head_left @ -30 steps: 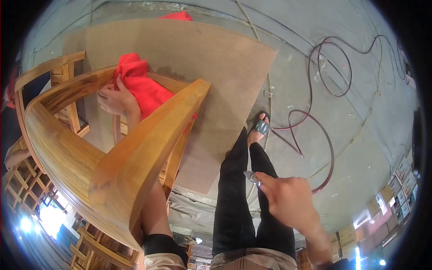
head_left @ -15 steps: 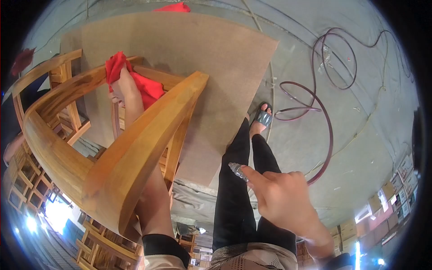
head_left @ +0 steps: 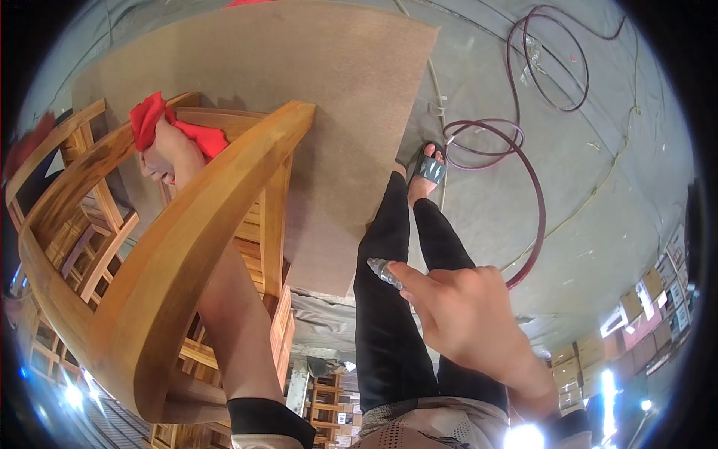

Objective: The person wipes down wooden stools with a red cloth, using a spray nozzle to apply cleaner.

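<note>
A grey concrete floor (head_left: 598, 150) is seen from above, with a brown cardboard sheet (head_left: 329, 82) laid on it and a dark red hose (head_left: 523, 142) coiled at about 1 o'clock of the view. On the sheet stands a wooden chair (head_left: 187, 247), whose curved top rail runs in a long arc from about 7 o'clock up to 12 o'clock. The left hand (head_left: 168, 153) is reached through the chair frame, and its fingers are closed around a red cloth (head_left: 161, 123), which is pressed against the rail near the far left part of the arc, at about 10 o'clock of the view. The cloth lies on the far side of the fingers, so it is between hand and wood. The right hand (head_left: 464, 314) is held well apart from the chair, at about 5 o'clock, and a small greyish object (head_left: 383, 271) is pinched between thumb and forefinger; what it is cannot be told. Its long axis points toward 10 o'clock, in the direction of the chair. The left hand is clearly the nearer one to the rail. Black trousers and a sandalled foot (head_left: 428, 170) are seen between the two hands.
</note>
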`<control>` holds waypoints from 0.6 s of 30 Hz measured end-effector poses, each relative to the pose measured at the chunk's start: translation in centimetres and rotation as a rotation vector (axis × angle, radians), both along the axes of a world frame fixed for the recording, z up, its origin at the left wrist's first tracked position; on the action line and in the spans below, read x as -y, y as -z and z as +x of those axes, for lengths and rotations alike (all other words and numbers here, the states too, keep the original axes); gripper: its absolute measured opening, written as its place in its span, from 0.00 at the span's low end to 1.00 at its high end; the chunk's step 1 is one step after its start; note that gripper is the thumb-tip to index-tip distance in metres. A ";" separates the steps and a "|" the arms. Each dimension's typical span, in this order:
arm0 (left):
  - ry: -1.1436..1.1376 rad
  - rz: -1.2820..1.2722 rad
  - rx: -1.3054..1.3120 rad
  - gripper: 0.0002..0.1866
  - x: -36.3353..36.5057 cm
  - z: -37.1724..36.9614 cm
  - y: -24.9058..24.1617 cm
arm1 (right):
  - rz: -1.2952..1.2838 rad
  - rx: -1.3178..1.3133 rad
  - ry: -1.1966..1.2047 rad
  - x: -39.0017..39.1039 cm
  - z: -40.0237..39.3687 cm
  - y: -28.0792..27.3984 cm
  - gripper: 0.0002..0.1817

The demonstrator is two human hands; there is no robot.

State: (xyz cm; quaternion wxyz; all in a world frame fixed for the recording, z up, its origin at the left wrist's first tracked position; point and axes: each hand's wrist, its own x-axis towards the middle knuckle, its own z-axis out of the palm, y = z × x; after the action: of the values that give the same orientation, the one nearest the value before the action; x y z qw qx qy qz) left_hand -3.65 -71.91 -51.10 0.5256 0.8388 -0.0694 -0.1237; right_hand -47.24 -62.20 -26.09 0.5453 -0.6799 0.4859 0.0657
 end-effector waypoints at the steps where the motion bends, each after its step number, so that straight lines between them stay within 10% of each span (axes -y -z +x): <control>1: 0.005 0.004 0.006 0.39 0.1 0.0 -0.1 | -0.008 0.000 0.017 0.0 0.1 0.1 0.16; 18: 0.216 0.257 0.232 0.38 -4.4 1.1 -1.7 | 0.106 0.136 0.203 -2.9 3.7 -0.2 0.17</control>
State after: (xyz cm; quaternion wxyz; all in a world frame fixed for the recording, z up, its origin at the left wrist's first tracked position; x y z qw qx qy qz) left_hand -2.54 -67.54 -49.44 0.3865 0.8952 -0.2028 -0.0900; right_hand -43.57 -59.27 -25.85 0.6160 -0.6005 0.5098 -0.0105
